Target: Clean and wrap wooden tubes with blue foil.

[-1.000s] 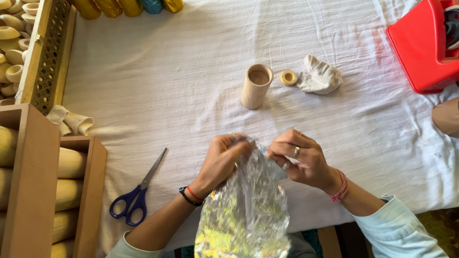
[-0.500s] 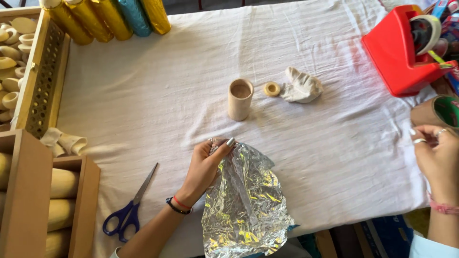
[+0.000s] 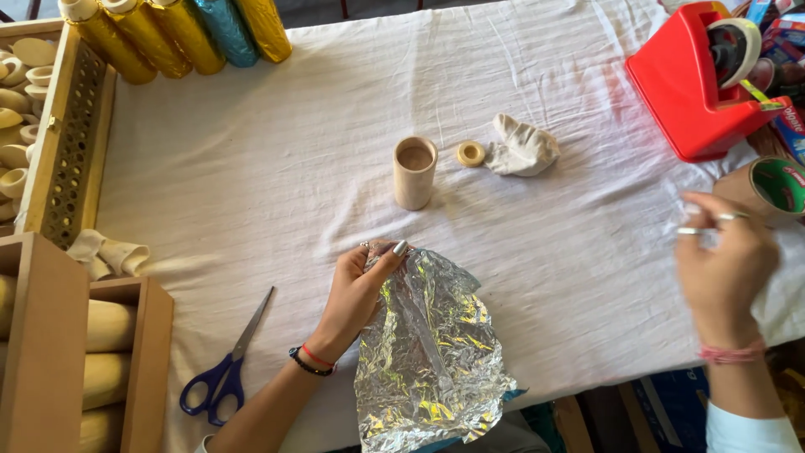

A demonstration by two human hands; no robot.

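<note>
My left hand pinches the top edge of a crinkled sheet of silver foil that hangs over the table's near edge. My right hand is blurred at the right, fingers apart and holding nothing, just below a tape roll with a green face. A beige cylindrical tube stands upright in the middle of the white cloth, with a small round cap and a crumpled white cloth beside it.
A red tape dispenser sits at the far right. Blue-handled scissors lie near the left front. Gold and teal foil rolls lie at the back left. Wooden boxes with beige tubes line the left side.
My right hand has let go of the foil and swung out to the right toward the tape roll. The left hand still holds the foil. The view has shifted slightly.
</note>
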